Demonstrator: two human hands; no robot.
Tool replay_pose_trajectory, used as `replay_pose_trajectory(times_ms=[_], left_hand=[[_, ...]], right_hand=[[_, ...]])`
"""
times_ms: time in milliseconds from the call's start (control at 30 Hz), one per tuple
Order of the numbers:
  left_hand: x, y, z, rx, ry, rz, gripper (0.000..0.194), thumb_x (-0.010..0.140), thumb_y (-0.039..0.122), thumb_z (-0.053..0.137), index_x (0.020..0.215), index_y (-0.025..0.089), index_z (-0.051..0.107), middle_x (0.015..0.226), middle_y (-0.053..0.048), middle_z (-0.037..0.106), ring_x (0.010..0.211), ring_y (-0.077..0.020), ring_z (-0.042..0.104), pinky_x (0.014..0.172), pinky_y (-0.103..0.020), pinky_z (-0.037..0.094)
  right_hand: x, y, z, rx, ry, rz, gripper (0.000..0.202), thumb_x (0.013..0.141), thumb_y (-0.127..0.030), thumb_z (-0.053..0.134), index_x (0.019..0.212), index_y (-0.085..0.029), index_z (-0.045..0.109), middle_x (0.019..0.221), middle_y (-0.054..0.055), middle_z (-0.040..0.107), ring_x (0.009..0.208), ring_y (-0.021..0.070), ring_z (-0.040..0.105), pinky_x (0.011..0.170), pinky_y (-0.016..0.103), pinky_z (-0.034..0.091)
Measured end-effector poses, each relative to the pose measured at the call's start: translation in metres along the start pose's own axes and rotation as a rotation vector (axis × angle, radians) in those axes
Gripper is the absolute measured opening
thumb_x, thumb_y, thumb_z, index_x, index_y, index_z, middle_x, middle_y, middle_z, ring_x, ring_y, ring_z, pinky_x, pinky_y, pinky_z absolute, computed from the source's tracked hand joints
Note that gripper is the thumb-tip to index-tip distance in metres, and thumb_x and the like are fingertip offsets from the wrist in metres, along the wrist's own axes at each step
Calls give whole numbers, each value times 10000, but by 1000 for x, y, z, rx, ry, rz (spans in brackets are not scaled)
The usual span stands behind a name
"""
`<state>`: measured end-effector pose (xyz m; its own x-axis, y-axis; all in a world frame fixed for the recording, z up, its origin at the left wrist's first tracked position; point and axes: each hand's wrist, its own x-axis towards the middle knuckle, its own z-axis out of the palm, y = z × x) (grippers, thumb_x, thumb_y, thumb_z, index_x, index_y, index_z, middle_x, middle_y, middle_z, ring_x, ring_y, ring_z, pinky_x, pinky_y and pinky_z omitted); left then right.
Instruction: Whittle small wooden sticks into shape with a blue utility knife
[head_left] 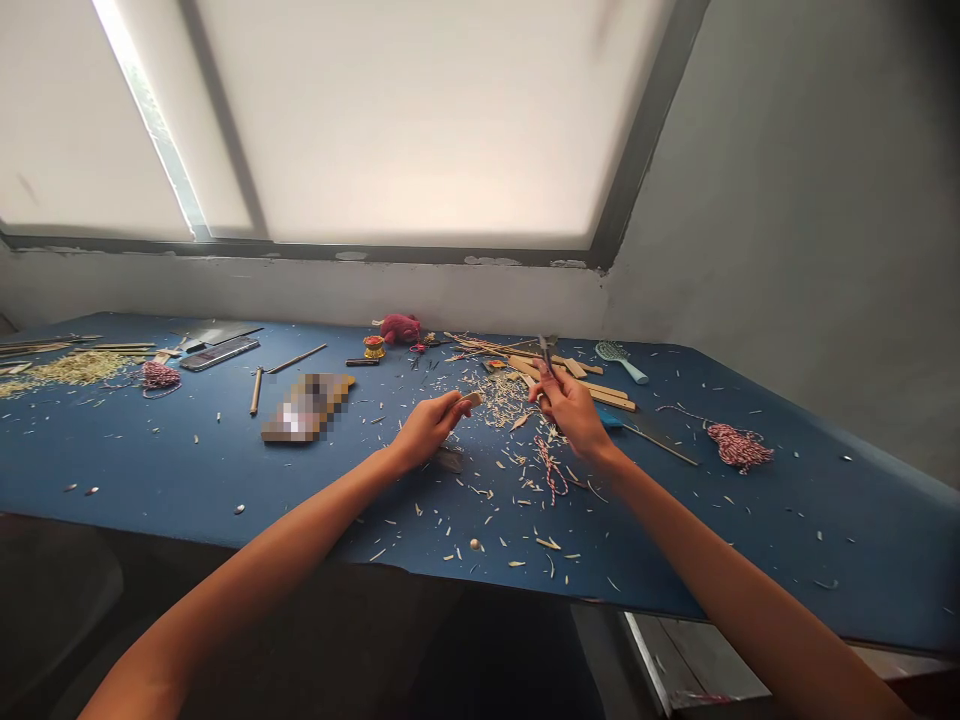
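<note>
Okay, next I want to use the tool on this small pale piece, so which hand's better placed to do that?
Probably your right hand: it grips the dark tool, while your left hand is occupied holding the small pale piece.

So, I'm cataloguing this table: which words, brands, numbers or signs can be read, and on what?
None can be read.
Red-and-yellow container: any marking too small.
Pixelated flat object: blurred out.
Dark tool in right hand: too small.
Phone-like slab: nothing legible.
</note>
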<state>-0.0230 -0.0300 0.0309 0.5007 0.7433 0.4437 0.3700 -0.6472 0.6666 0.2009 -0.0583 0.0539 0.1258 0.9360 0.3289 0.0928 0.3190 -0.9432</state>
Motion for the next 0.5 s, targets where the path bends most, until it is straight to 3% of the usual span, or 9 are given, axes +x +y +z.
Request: replay_pose_trajectory(times_ms=[167, 333, 433, 500], left_hand=[[0, 0, 0, -13, -1, 6, 421, 907, 486, 317, 837, 160, 573, 611, 26, 442, 574, -97, 373, 563, -204, 320], [1, 0, -1, -15, -9, 5, 427, 909, 488, 311, 834, 158, 570, 609, 26, 438, 567, -96, 367, 563, -208, 326], [0, 1, -1, -19, -9, 21, 418, 913, 480, 316, 836, 158, 572, 610, 28, 447, 559, -87, 367, 554, -204, 326], [0, 2, -2, -17, -4, 31, 416, 914, 476, 318, 836, 159, 575, 615, 28, 458, 557, -84, 368, 549, -201, 326]], right_hand=[[6, -6, -11, 83, 52, 19, 345, 746, -384, 605, 1033, -216, 511, 751, -34, 484, 450, 34, 270, 400, 201, 260], [4, -25, -14, 51, 42, -86, 479, 808, -413, 531, 1256, -319, 391, 1037, 22, 539, 644, 90, 525, 560, 252, 457], [2, -34, -18, 41, 96, -116, 565, 859, -479, 445, 1379, -383, 246, 1001, 26, 564, 633, 99, 547, 517, 242, 449], [-1, -37, -24, -5, 164, -106, 584, 850, -509, 449, 1390, -371, 276, 912, 20, 566, 526, 75, 475, 432, 221, 385]])
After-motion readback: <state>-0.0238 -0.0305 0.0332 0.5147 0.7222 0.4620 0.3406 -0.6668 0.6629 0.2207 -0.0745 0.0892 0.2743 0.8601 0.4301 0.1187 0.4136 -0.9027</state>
